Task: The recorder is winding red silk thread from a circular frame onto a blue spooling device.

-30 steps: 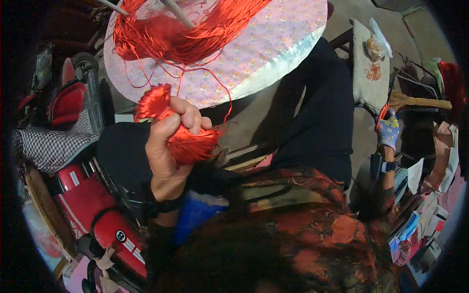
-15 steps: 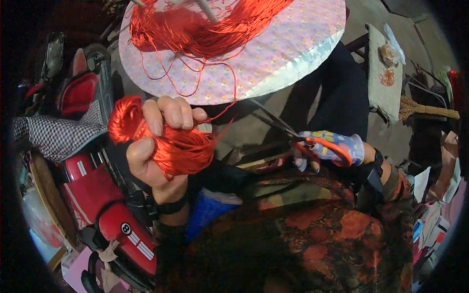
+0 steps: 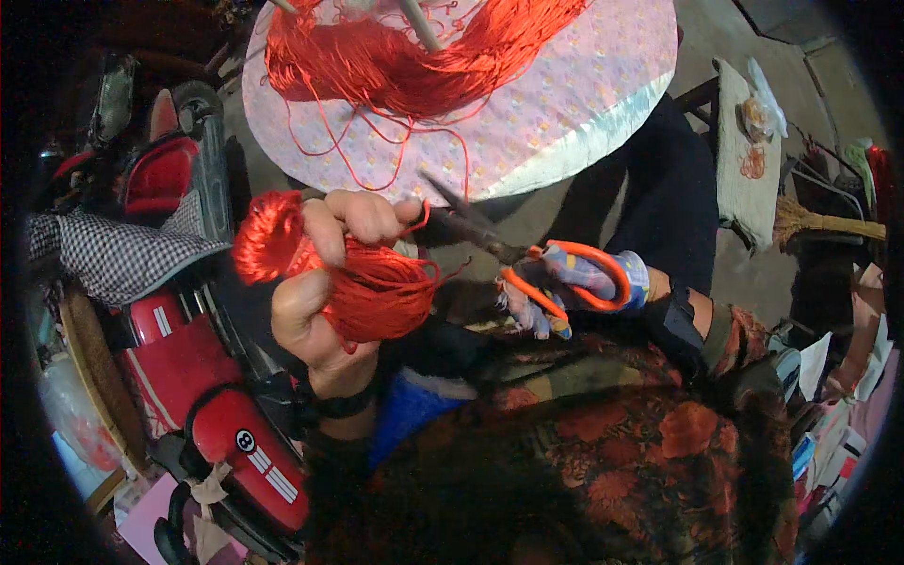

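Observation:
My left hand (image 3: 325, 254) is closed around a bundle of shiny red cord (image 3: 386, 292), its looped end standing out on the left. A short piece of cord rises by the fingertips. With a patterned cloth glove on it, my right hand (image 3: 574, 273) grips scissors (image 3: 490, 243) with orange handles. Their dark blades point up and left, close to my left fingertips, at the cord strand hanging from the round table. Whether that strand still joins the bundle, I cannot tell. A large loose skein of red cord (image 3: 405, 71) lies on the pink patterned round tabletop (image 3: 556, 122), around upright rods.
At the left stand a red and black vehicle (image 3: 245, 433) and a checked cloth (image 3: 132, 259). A cloth-topped bench (image 3: 749, 179) with a plastic bag (image 3: 761, 113) is at the right, near a straw broom (image 3: 829, 224). Papers (image 3: 829, 433) are piled at the lower right.
My right hand has brought the scissors up and left to the cord beside my left hand. My left hand, holding the bundle, has shifted slightly right in the picture.

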Demonstrator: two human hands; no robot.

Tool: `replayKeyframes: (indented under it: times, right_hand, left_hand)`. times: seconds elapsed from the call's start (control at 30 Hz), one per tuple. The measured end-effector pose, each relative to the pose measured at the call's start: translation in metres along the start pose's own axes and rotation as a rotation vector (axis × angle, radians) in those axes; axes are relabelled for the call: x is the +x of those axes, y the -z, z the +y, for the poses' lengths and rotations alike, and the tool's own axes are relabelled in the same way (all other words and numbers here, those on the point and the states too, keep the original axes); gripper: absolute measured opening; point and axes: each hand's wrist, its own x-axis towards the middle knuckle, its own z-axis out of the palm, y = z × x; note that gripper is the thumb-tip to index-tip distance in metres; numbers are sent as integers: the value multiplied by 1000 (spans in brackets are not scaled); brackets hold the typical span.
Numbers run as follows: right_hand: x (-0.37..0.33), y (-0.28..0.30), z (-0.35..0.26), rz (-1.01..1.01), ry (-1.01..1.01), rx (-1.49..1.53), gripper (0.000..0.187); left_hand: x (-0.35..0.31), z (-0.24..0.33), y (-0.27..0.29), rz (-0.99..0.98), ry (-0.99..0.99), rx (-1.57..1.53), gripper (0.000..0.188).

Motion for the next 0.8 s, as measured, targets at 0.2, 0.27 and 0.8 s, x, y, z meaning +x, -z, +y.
replayKeyframes:
  times: [0.2,0.27,0.8]
  right_hand:
    - [-10,0,-9,107,204,56,60]
    - [-12,4,-10,78,224,52,62]
    - [-17,14,22,122,67,-206,54]
  left_hand:
    - [-2,-2,-5,297,150,303,27]
    - [-3,-1,-8,317,237,334,28]
    - [-1,-5,-9,171,267,155,24]
